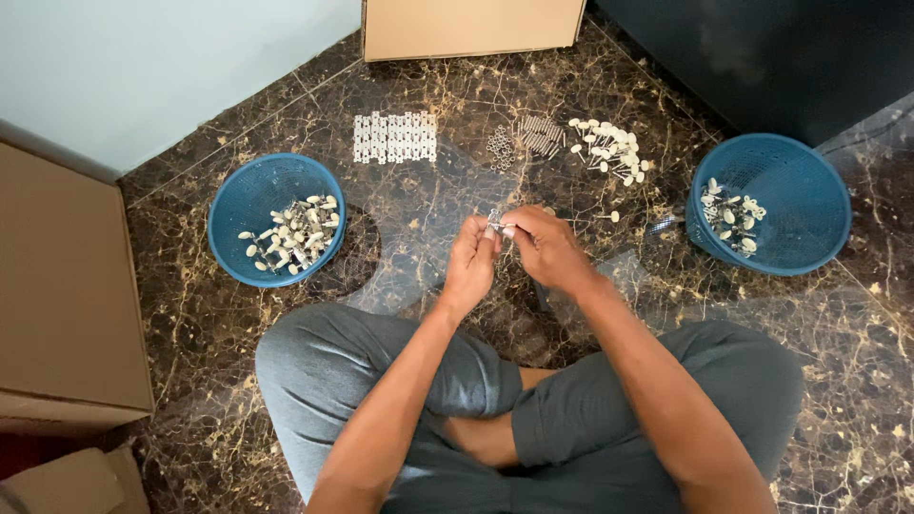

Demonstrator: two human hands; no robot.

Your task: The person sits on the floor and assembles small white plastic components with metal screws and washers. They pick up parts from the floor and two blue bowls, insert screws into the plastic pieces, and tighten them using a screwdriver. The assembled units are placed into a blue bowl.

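My left hand (470, 262) and my right hand (541, 245) meet over the dark marble floor, fingertips pinched together on a small metal part (495, 220). Its exact shape is hidden by my fingers. Beyond my hands lie a pile of white knob-headed pieces (609, 148), a cluster of metal screws (538, 134), a heap of small metal rings (501, 147) and a strip of white plastic pieces (394, 137). One loose white piece (609, 217) lies just right of my right hand.
A blue mesh basket (249, 195) at the left holds several white pieces. Another blue basket (800, 200) at the right holds a few. Cardboard boxes stand at the left (57, 295) and at the top (471, 27). My crossed legs (381, 371) fill the foreground.
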